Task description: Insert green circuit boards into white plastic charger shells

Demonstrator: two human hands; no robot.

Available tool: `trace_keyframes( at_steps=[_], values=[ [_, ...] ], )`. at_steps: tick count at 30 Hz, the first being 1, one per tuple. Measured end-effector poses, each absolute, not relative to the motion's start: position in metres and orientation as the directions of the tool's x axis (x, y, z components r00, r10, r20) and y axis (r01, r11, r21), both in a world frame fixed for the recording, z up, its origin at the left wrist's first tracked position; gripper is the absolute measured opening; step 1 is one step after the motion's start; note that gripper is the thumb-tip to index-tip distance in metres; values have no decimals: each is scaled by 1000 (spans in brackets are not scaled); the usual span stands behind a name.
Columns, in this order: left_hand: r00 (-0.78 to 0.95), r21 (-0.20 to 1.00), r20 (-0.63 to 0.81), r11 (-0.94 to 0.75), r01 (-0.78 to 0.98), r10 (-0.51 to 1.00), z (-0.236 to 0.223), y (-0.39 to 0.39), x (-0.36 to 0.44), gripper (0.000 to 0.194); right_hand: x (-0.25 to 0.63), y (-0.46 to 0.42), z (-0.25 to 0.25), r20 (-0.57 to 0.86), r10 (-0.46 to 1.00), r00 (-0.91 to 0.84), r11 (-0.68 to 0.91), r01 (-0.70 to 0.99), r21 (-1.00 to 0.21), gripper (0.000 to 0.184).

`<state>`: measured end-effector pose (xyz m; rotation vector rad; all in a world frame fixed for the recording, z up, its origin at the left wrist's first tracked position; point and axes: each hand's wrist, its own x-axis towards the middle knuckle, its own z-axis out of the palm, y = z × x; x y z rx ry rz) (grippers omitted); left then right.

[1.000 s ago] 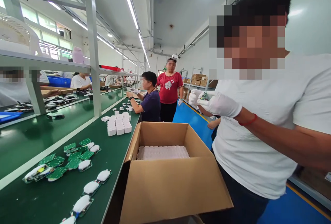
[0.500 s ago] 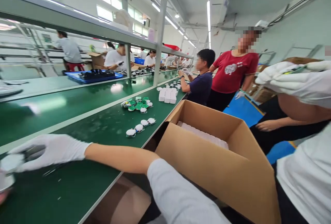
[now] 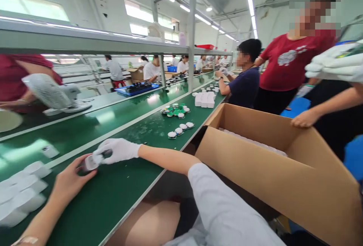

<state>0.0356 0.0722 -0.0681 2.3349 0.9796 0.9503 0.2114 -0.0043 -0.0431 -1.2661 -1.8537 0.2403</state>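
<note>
My bare left hand [image 3: 68, 179] is closed around a small white plastic housing [image 3: 91, 162], its open side turned toward my right hand. My gloved right hand [image 3: 120, 150] pinches a small white part [image 3: 99, 156] at the housing; blur hides whether it sits inside. Both hands are just above the green bench top [image 3: 113, 200]. Left of them stand white housings [image 3: 21, 191] in rows, and one lone white housing [image 3: 50, 151] lies farther back. Up the bench are circuit boards with white round tops [image 3: 179, 131] and a pile of green circuit boards [image 3: 176, 109].
An open carton [image 3: 255, 155] holding white pieces stands right of the bench; a person's hand [image 3: 306, 119] rests on its rim. Another hand in a white glove [image 3: 334, 64] holds a green board. A fan [image 3: 51, 92], shelf post [image 3: 191, 30] and white block stack [image 3: 204, 99] line the bench.
My view has swung left from the carton and a co-worker to the bench. Both hands have come into view, with the housing and white part now together.
</note>
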Motion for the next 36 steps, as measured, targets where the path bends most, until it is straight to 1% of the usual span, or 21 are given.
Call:
trace_keyframes(
  at_steps=[1,2,7,10,13,19,21,25,27,30,33,34,35,36],
  values=[
    [581,620,457,-710,334,673,-66,66,35,38,209,-12,-41,551,828,-108,474,661,-582,16],
    [588,620,475,-723,304,655,-65,61,33,38,207,-18,-40,565,820,-89,480,643,-596,17],
    [577,616,475,-719,321,665,-75,60,26,46,207,-11,-61,608,793,-34,555,453,-698,24],
    [570,620,488,-722,306,661,-82,68,24,54,211,2,-74,611,791,-30,571,393,-721,29],
    [559,612,531,-745,266,636,-84,66,24,56,212,0,-77,629,776,-30,586,402,-704,30],
    [532,559,628,-805,199,568,-82,62,24,55,208,-7,-72,709,704,-24,639,458,-619,28],
    [513,537,654,-819,203,556,-80,62,24,52,208,-8,-70,727,686,-28,660,444,-606,29],
    [478,488,698,-843,226,533,-78,56,23,34,209,-14,-65,742,670,-26,693,378,-613,31],
    [436,458,728,-849,265,529,-78,53,23,31,207,-18,-62,747,665,-20,704,353,-617,31],
    [362,384,786,-854,351,502,-79,46,24,29,198,-25,-63,725,686,66,685,279,-673,33],
    [323,287,840,-862,418,436,-79,37,27,19,186,-32,-64,667,722,184,646,165,-745,35],
    [315,260,853,-864,432,415,-78,34,29,19,182,-35,-64,661,722,203,645,147,-750,36],
    [307,241,864,-864,442,398,-76,31,30,24,179,-37,-63,667,713,217,653,142,-744,36],
    [301,220,875,-865,451,380,-74,28,31,33,177,-39,-62,684,694,224,670,148,-728,36]
  ],
)
